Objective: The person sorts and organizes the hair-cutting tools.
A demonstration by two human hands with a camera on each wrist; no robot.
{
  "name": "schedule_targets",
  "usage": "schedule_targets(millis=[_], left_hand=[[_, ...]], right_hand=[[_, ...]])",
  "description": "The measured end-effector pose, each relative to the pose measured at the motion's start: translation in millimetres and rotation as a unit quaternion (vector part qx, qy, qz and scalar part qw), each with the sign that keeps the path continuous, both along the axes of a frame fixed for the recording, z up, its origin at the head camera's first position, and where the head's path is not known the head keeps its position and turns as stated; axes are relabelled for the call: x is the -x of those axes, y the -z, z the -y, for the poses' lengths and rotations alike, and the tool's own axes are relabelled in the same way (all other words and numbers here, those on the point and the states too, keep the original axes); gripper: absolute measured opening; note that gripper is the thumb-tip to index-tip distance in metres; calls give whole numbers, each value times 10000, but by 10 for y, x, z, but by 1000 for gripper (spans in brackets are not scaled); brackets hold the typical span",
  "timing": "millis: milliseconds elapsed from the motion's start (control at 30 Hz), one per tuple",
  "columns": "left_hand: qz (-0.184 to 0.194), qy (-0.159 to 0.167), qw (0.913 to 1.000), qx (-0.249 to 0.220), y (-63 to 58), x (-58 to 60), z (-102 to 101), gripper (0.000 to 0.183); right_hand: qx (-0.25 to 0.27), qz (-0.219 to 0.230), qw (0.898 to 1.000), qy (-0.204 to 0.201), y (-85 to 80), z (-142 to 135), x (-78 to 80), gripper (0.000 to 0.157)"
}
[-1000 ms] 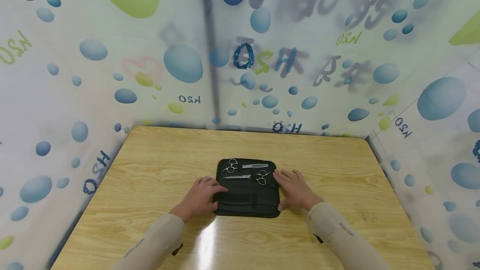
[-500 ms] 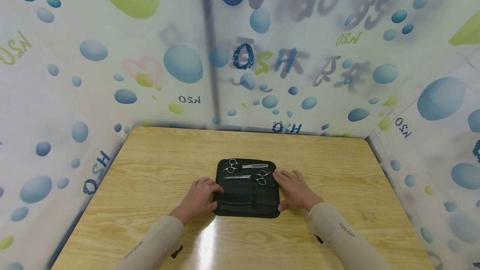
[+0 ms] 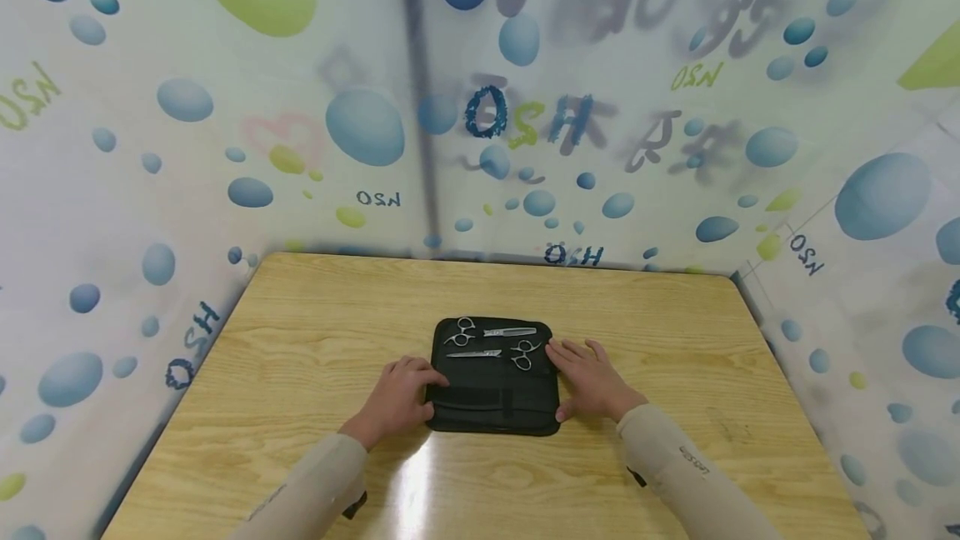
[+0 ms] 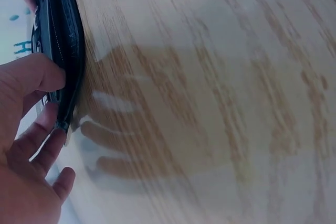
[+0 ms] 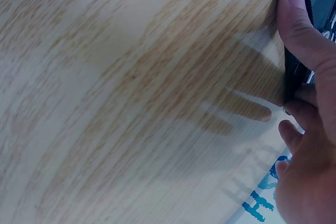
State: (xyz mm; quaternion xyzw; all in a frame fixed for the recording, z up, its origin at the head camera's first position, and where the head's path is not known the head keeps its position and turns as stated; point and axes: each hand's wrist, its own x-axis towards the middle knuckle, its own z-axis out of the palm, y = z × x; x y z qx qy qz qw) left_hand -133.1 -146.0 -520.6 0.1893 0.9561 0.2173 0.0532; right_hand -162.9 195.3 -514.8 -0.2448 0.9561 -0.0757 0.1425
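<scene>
A black zip scissor case (image 3: 487, 375) lies unfolded and flat on the table. Held in its far half are thinning scissors (image 3: 512, 332) with their finger rings to the left. Nearer me, straight hair scissors (image 3: 474, 354) point left, rings at right. My left hand (image 3: 401, 394) touches the case's left edge, one fingertip over its top surface and another digit lower on the edge. At the opposite edge my right hand (image 3: 594, 382) rests, fingers extended towards the upper corner and thumb lower down. In the right wrist view that thumb (image 5: 295, 17) lies against the case's zipped rim.
The wooden table (image 3: 345, 298) reaches out on all sides of the case. Behind it stands a pale wall (image 3: 300, 215) with blue and green drop shapes, and similar walls flank it. Glare (image 3: 412, 482) shows on the wood near the front.
My left fingertip has drawn back slightly to the left over the case since a second ago. The right hand, case and scissors look the same.
</scene>
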Motion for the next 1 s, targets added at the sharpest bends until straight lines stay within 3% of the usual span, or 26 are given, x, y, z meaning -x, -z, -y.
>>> schedule_targets(millis=[133, 433, 667, 1000], left_hand=[[19, -22, 10000, 53, -4, -13, 10, 30], [-390, 160, 9990, -129, -4, -55, -32, 28], [-641, 171, 9977, 150, -8, -57, -25, 19], [-693, 211, 9973, 78, 2, -39, -21, 17]], right_hand=[[-7, 41, 10000, 22, -11, 1, -6, 109], [-2, 73, 10000, 22, -31, 2, -10, 108], [42, 85, 10000, 31, -32, 15, -3, 107], [21, 123, 9999, 46, -8, 3, 10, 107]])
